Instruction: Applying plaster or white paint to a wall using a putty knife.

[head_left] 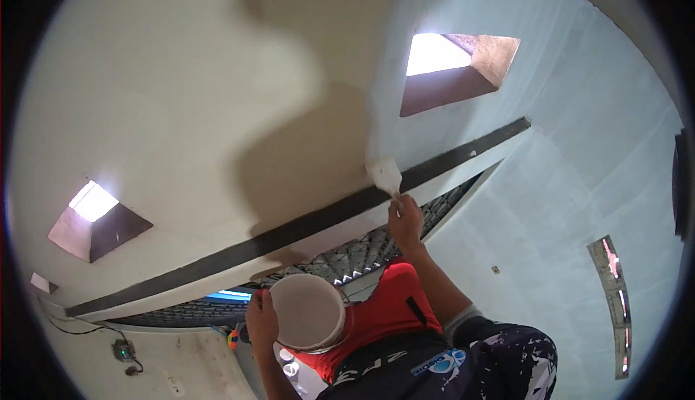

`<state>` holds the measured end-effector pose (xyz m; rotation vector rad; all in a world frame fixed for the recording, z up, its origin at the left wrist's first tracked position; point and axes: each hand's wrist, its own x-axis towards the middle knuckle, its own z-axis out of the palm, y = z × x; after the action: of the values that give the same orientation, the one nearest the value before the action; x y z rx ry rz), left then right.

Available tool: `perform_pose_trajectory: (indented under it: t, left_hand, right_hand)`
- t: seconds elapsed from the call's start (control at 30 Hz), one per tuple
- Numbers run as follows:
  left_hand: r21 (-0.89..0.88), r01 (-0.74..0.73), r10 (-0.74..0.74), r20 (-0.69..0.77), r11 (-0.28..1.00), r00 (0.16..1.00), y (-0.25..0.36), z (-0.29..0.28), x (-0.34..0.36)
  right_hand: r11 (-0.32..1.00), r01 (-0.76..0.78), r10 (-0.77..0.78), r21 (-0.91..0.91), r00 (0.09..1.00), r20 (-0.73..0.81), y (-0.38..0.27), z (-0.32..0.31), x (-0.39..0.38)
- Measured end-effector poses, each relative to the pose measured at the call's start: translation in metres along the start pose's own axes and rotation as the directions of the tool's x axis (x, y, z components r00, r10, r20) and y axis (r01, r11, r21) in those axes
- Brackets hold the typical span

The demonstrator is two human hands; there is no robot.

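My right hand (pixel 405 222) is closed on the handle of a wide paintbrush (pixel 385 173). Its pale bristles meet the wall (pixel 304 132) just above a long dark band (pixel 318 215), near a boundary between cream and bluish-white paint. A soft shadow falls over the cream part. Lower down, my left hand (pixel 262 317) grips the rim of a white bucket (pixel 311 313) with pale contents inside. My red and dark clothing shows behind and below the bucket.
Recessed openings with daylight sit upper right (pixel 460 74) and left (pixel 98 222). A dark patterned grille (pixel 347 261) runs below the band. A small wired device (pixel 123 351) with a green light is lower left. Narrow vertical openings (pixel 612 306) pierce the white wall at right.
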<state>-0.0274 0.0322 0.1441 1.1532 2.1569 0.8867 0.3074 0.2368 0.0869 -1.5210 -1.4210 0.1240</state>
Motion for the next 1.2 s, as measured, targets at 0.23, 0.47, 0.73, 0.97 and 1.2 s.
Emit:
perform_pose_trajectory:
  t: [0.23,0.47,0.73,0.97,1.2]
  left_hand:
    - [0.003,0.008,-0.008,-0.041,1.000,0.999,0.002,-0.002,-0.005]
    - [-0.010,-0.002,0.001,-0.035,1.000,0.999,0.004,0.002,-0.003]
    - [0.064,0.003,-0.001,-0.026,0.998,1.000,0.006,0.004,0.000]
    - [0.068,0.024,-0.023,-0.013,0.997,1.000,0.006,0.003,0.001]
    - [0.130,0.042,-0.042,-0.006,0.991,0.999,0.013,0.004,0.000]
  right_hand:
    - [0.984,-0.141,0.156,-0.107,0.977,0.142,-0.002,-0.024,0.002]
    - [0.991,-0.035,0.038,0.127,0.999,-0.016,-0.100,-0.094,0.077]
    - [0.975,0.023,-0.023,0.219,1.000,0.000,-0.075,-0.091,0.088]
    - [0.976,-0.082,0.073,0.201,0.996,0.054,-0.020,-0.077,0.038]
    - [0.992,-0.039,0.037,0.117,0.999,0.019,-0.039,-0.096,0.056]
